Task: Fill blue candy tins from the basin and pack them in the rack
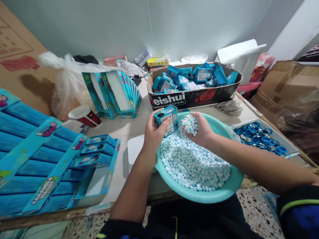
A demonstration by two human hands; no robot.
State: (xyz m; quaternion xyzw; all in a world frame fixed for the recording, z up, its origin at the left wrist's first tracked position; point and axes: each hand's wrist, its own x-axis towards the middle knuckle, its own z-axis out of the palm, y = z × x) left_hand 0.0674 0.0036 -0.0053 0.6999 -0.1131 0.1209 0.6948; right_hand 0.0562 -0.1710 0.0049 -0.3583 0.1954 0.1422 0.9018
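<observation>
My left hand point(155, 127) is closed round a small blue candy tin point(170, 120), tilted above the rim of a turquoise basin point(199, 196); a dark round hole shows in the tin's top. Close beside it, my right hand point(201, 128) cups a handful of pale blue candies point(189, 124) with the palm turned up. Below both hands, a heap of loose pale blue candies point(196, 166) fills much of the basin. Behind the basin stands a black cardboard box point(191, 101) holding many blue tins point(204, 75) in a jumble.
A white tray point(290, 155) of blue and silver caps point(265, 137) lies to the right. Display boxes of blue tins point(37, 152) stand at the left, some filled. Folded display cartons point(119, 93), a paper cup point(86, 117) and a plastic bag point(69, 86) are further back.
</observation>
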